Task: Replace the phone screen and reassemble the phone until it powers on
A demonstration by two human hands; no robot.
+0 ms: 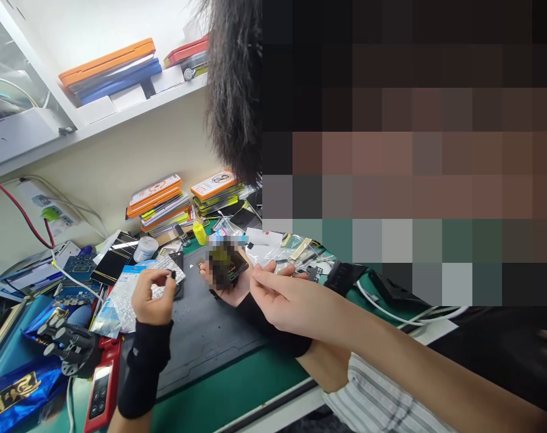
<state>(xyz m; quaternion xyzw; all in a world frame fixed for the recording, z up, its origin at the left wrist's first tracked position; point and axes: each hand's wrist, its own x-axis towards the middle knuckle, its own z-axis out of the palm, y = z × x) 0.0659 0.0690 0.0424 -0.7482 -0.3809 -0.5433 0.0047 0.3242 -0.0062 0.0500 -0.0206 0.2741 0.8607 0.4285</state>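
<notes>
My left hand, with a black wrist support, is raised over the left side of the grey work mat. Its fingers curl in and meet the thumb near a small black bit that I cannot make out. In the middle, my right hand faces palm up, also with a black wrist support, and a striped sleeve farther back. On it lies a dark phone-like device with gold print, partly blurred out. Another person's hand, fingers pinched, reaches from the lower right across my wrist, close to the device.
Left of the mat lie bubble wrap, a circuit board, a red device with buttons and a blue packet. Stacked orange boxes stand behind. A person leans in from the right. White cables cross the green mat.
</notes>
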